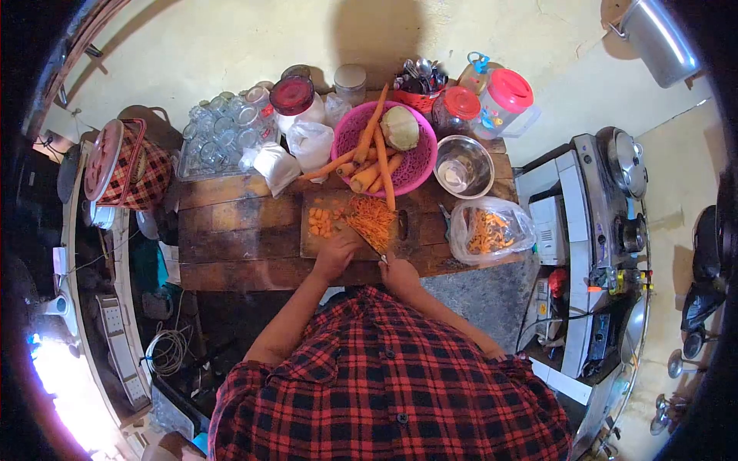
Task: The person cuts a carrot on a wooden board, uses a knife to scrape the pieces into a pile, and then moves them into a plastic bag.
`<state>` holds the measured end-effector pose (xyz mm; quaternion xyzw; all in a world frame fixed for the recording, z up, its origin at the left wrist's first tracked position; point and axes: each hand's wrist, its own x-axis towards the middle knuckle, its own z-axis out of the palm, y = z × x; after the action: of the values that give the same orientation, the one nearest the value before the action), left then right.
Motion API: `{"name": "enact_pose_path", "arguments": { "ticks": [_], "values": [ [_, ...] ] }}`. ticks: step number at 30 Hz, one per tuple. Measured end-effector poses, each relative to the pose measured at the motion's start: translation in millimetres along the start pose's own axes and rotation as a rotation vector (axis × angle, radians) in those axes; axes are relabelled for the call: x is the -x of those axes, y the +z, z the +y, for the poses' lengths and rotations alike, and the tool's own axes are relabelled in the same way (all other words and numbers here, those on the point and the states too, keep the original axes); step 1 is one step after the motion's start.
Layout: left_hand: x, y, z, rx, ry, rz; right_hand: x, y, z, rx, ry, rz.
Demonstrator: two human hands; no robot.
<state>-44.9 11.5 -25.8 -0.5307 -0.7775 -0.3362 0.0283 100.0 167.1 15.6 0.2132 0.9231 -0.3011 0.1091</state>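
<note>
One view in play, and it's the head camera, riding above the wearer, facing forward and steeply down! The plaid shirt [392, 361] looms closest, filling the bottom middle, with the left forearm [292, 319] and right forearm [455, 319] running up and away from the lens. Farther out, the board [312, 247] sits right near centre, the worktop [238, 234] spreads across the middle, and the wall [254, 46] stands behind, up top. It's a very wide lens: dark rounded corners, side edges bowing, the power strip [115, 330] leaning at left!
</note>
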Motion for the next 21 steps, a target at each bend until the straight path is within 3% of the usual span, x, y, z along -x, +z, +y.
{"name": "enact_pose_path", "arguments": {
  "ticks": [2, 8, 21],
  "values": [
    [-1.0, -6.1, 12.0, -0.042, 0.048, -0.007, 1.7, 5.1, 6.7, -0.049, -0.089, 0.039],
    [10.3, -18.0, 23.7, -0.203, 0.043, -0.111, 2.5, -0.8, -2.2, -0.028, -0.072, -0.030],
    [11.8, -19.7, 30.2, -0.221, -0.016, -0.067, 6.5, -1.7, -6.3, 0.104, -0.030, -0.099]
  ]
}}
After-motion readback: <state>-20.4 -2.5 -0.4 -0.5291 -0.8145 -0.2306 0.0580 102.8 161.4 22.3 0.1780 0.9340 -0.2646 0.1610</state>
